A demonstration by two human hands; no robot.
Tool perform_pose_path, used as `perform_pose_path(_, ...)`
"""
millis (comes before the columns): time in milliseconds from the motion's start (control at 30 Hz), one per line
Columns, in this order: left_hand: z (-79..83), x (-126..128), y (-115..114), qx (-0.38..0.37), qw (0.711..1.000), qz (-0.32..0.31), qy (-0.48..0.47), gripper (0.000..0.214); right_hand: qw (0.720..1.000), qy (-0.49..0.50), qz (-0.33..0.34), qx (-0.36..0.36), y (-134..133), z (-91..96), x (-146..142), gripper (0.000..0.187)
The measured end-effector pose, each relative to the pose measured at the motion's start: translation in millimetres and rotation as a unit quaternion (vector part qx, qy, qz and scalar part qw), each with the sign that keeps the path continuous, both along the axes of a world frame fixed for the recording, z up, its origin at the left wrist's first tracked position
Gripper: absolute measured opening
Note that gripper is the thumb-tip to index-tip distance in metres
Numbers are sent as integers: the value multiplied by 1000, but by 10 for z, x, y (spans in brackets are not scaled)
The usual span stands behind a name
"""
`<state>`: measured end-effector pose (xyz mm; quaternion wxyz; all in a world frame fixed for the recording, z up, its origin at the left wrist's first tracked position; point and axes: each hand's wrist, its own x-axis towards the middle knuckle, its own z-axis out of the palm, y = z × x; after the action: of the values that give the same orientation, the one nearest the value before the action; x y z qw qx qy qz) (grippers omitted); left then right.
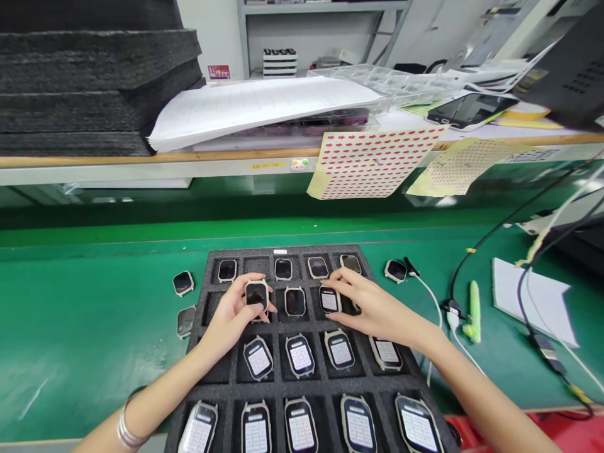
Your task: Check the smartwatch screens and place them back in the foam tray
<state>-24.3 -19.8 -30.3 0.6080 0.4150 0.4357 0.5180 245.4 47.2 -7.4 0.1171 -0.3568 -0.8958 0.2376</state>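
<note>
My left hand (238, 306) grips a smartwatch case (257, 293) with a dark screen, its thumb on the lower edge of the glass. That watch is above the second row of a black foam tray (277, 325). In the same row, my right hand (357, 297) has its thumb and fingers on the edges of a smartwatch (329, 299) with a lit white list. Between the hands lies a dark-screened watch (295, 302) in its pocket. Nearer rows hold several watches with lit lists, such as one watch (299, 355); the far row's screens are dark.
Two loose watches (183, 283) lie left of the tray. Beyond its right side are another watch (395, 270), a white cable (430, 292), a green pen-like cutter (474, 311) and black cables (486, 236). A shelf (226, 162) with papers and foam stacks (94, 94) overhangs the back.
</note>
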Motion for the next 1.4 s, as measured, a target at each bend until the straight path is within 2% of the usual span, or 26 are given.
perform_pose_path(167, -3, 4, 7, 0, 998, 21, 65, 42, 989, -74, 57, 117, 5, 132, -36, 41)
perform_pose_path(300, -38, -17, -11, 20, 987, 39, 152, 35, 982, -89, 99, 134, -6, 112, -347, 25)
perform_pose_path(400, -55, -36, -44, 64, 971, 48, 225, 30, 986, -102, 50, 120, -55, -31, -604, 16)
perform_pose_path(500, -60, -44, -75, 109, 952, 49, 282, 30, 992, -91, -10, 91, -139, -139, -753, 22)
perform_pose_path(567, -64, -43, -82, 131, 944, 51, 298, 32, 996, -74, -29, 39, -189, -143, -783, 24)
perform_pose_path(633, -70, -39, -79, 141, 941, 57, 303, 34, 998, -59, -17, -17, -214, -101, -779, 14)
perform_pose_path(700, -76, -36, -72, 143, 940, 64, 302, 37, 998, -21, 25, -49, -207, -35, -767, 1)
perform_pose_path(767, -79, -32, -70, 143, 942, 75, 294, 41, 995, 58, 44, -71, -167, 38, -761, 7)
perform_pose_path(867, -82, -27, -81, 142, 948, 81, 274, 46, 964, 193, -1, -182, -83, 131, -766, 15)
perform_pose_path(933, -87, -23, -91, 144, 951, 78, 264, 47, 922, 258, -51, -284, -44, 159, -771, 21)
perform_pose_path(1033, -97, -18, -100, 143, 953, 72, 258, 46, 842, 324, -95, -421, -37, 134, -767, 27)
perform_pose_path(1100, -102, -16, -98, 134, 957, 66, 251, 46, 802, 341, -109, -478, -53, 96, -757, 29)
perform_pose_path(1133, -106, -15, -96, 127, 959, 62, 245, 45, 791, 342, -109, -496, -61, 79, -751, 30)
perform_pose_path(1267, -126, -10, -87, 94, 971, 49, 213, 44, 775, 338, -81, -528, -73, 58, -729, 30)
perform_pose_path(1400, -129, -4, -88, 79, 977, 49, 191, 44, 782, 355, -62, -508, -92, 90, -722, 28)
